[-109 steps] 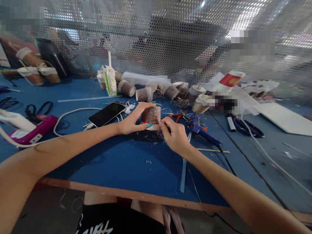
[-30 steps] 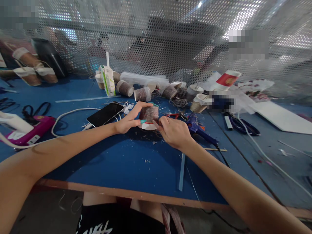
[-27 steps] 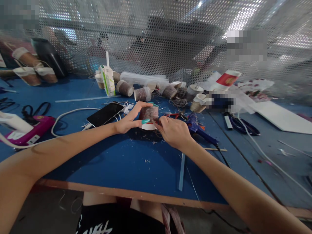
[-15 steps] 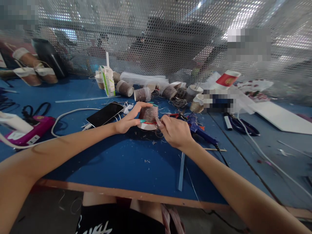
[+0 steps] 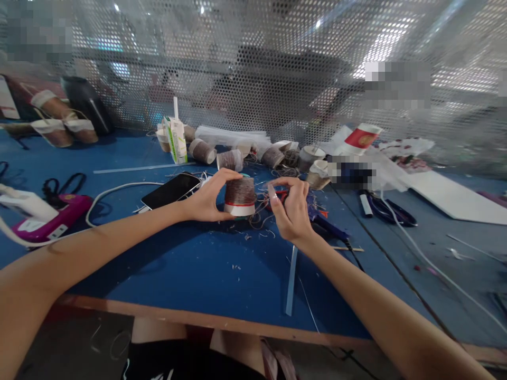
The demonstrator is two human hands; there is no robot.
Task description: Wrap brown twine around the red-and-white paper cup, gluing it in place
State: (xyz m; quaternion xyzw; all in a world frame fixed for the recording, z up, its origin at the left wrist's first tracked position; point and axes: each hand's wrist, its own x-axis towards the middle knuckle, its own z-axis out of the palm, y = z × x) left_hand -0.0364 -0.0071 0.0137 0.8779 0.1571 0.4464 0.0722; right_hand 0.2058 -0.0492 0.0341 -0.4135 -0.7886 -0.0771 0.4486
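Observation:
A paper cup (image 5: 240,196) wound with brown cord stands upright on the blue table, with a red line and a bare white band at its lower end. My left hand (image 5: 208,199) grips it from the left, thumb near the base and fingers round the upper part. To the right of the cup and apart from it, my right hand (image 5: 292,208) is raised. Its thumb and index finger meet at the tips while the other fingers curl; anything between them is too fine to make out. Loose thin cord (image 5: 258,217) lies in loops beside the cup's base.
A phone (image 5: 172,191) lies left of the cup, near a purple power strip (image 5: 59,216). Behind my right hand is a blue glue gun (image 5: 332,228). Cord-wrapped cups (image 5: 229,159) and a drink carton (image 5: 177,140) line the back, before a perforated metal screen (image 5: 222,68).
My right hand has drawn back from the cup's side, its fingers lifting. The cup has turned upright, showing its red line and white band more fully. My left hand still grips it.

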